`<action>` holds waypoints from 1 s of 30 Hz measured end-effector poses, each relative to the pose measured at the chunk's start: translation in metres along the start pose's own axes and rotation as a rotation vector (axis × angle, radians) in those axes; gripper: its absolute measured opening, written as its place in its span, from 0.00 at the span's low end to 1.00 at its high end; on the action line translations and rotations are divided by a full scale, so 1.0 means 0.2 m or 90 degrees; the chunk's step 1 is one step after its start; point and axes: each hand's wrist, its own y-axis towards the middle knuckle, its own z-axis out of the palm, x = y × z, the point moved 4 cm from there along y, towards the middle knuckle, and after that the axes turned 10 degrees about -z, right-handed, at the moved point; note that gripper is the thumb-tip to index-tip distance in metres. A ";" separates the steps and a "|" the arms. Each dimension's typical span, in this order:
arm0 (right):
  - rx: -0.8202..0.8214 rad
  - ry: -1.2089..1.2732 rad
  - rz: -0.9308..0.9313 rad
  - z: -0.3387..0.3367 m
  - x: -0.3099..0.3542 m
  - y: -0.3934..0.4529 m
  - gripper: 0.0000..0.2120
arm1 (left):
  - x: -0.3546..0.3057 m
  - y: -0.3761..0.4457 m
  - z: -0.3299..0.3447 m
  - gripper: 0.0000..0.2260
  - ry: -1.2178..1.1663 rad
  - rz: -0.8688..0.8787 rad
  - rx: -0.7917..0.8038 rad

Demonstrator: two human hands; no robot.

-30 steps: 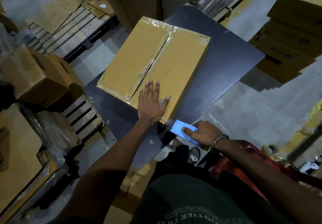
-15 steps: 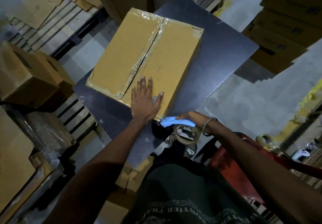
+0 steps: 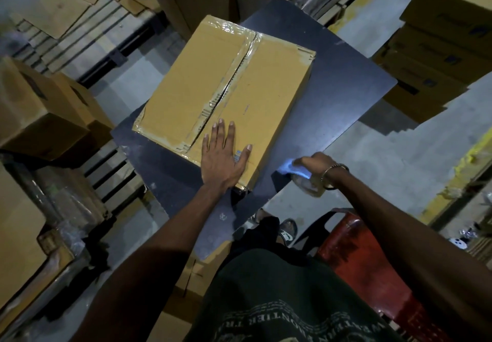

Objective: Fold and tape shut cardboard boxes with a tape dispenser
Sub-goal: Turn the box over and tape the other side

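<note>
While the left hand is lying flat with straight fingers on the near corner of the closed tan cardboard box, the right hand is curling its grip around the blue-handled tape dispenser, which is blurred. The box is sitting on the dark square bench, its top flaps meeting along a centre seam that is already carrying clear tape, crinkled at the far end.

One risk, as I judge it, is the box sliding across the smooth bench if the flat palm is pressing too lightly when the tape is being pulled. Another is the strip going on crooked or wrinkled, since the dispenser is coming in at an angle.

The dispenser is hanging just off the box's near right corner, apart from the cardboard, over the bench's edge, and the pressing hand is lying between it and the seam.
</note>
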 end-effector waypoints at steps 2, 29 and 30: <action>-0.090 -0.079 -0.050 -0.06 0.02 0.05 0.26 | 0.00 -0.01 0.00 0.37 0.000 0.000 0.001; -0.588 -0.242 -0.577 0.04 0.72 0.01 0.06 | -0.25 -0.23 -0.01 0.34 -0.160 -0.291 -0.100; -0.540 -0.240 -0.607 0.10 0.74 0.03 0.06 | -0.32 -0.28 0.00 0.35 -0.185 -0.314 -0.113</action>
